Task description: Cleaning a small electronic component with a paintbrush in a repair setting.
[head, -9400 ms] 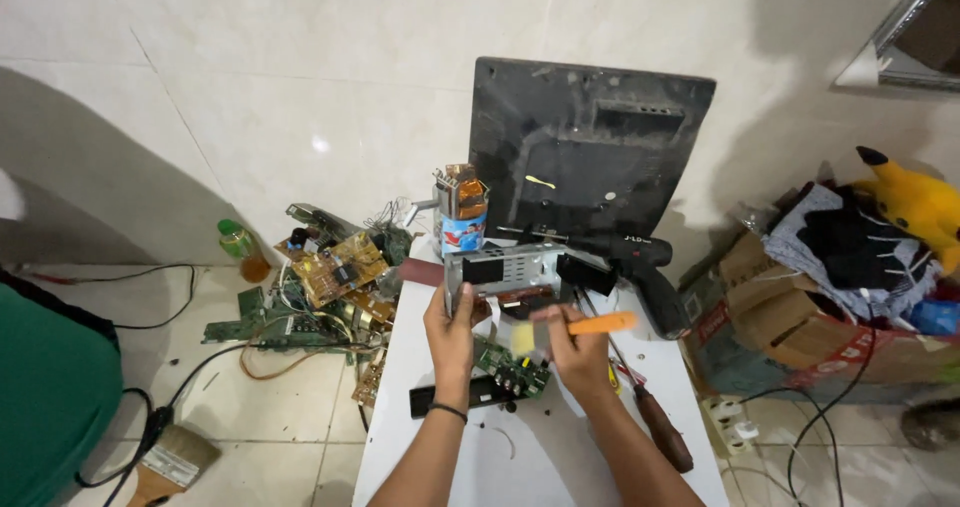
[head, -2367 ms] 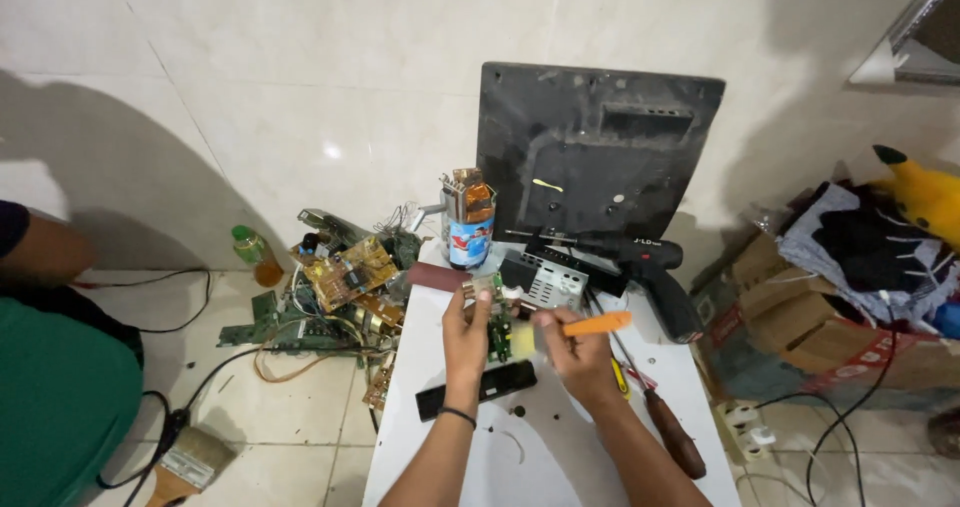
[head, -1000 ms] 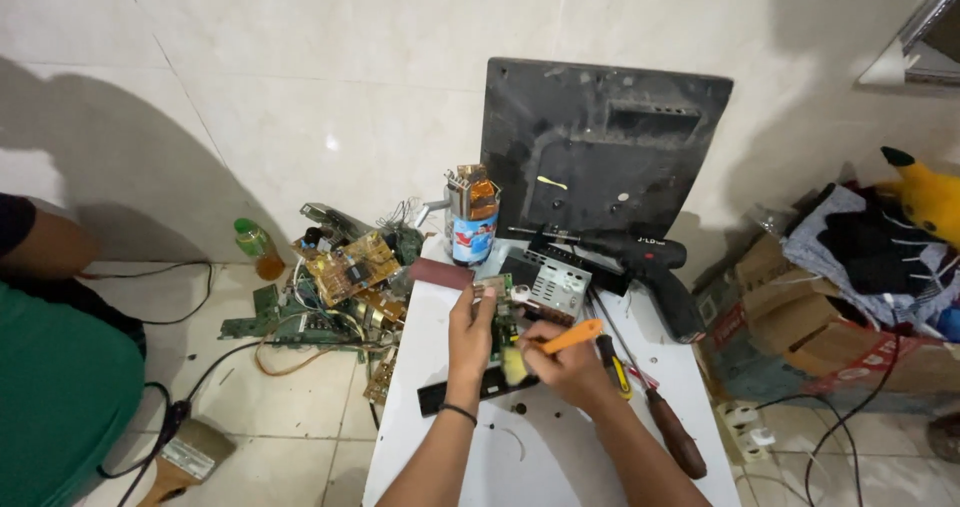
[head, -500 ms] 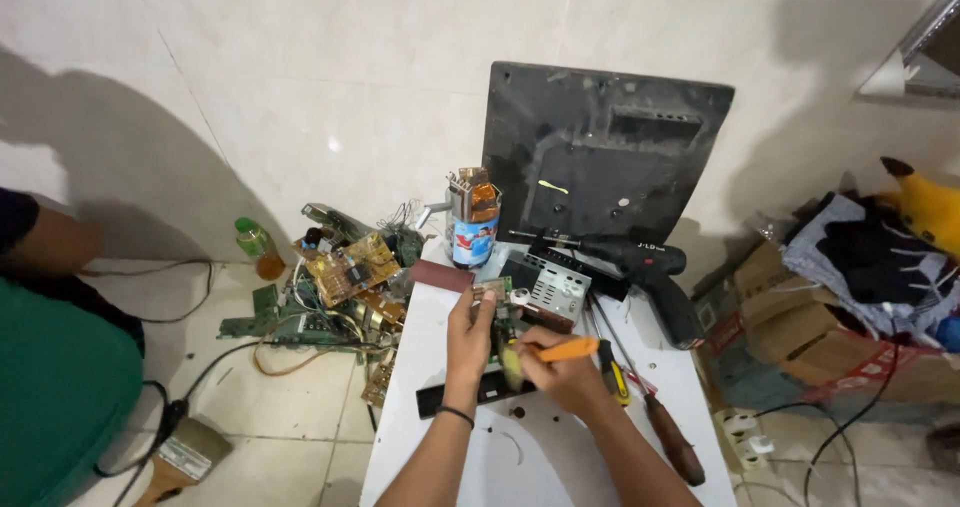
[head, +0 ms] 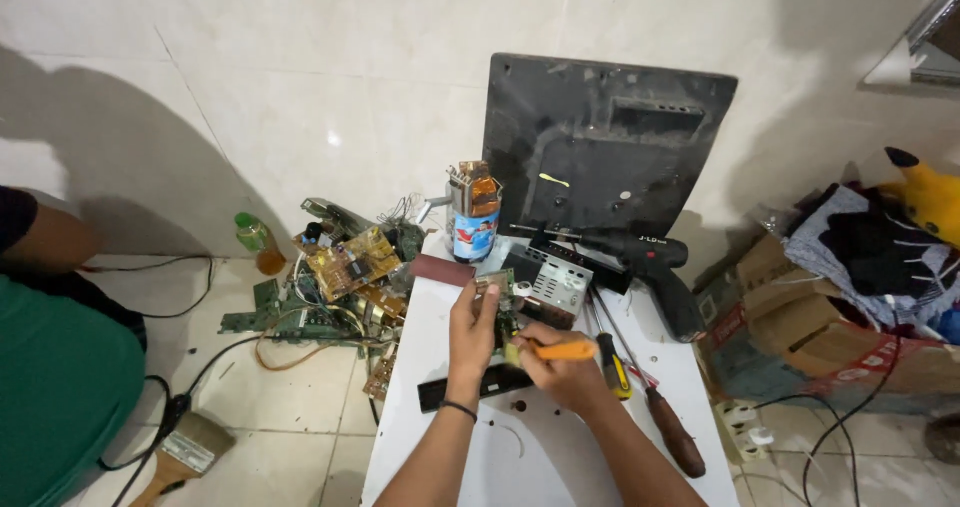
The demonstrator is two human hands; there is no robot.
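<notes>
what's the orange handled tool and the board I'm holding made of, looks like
Orange-handled tool in the right hand: handle looks like matte moulded plastic; its tip is hidden. Circuit board under the left hand: probably green laminate, with small metal parts, though it is mostly covered.

A dark flat screen panel (head: 605, 147) leans upright against the tiled wall at the table's far edge, its black back facing out. Just left of it stands a can (head: 473, 214) with a blue, red and white label. On the floor to the right sit brown cardboard boxes (head: 800, 317) holding clothes.
</notes>
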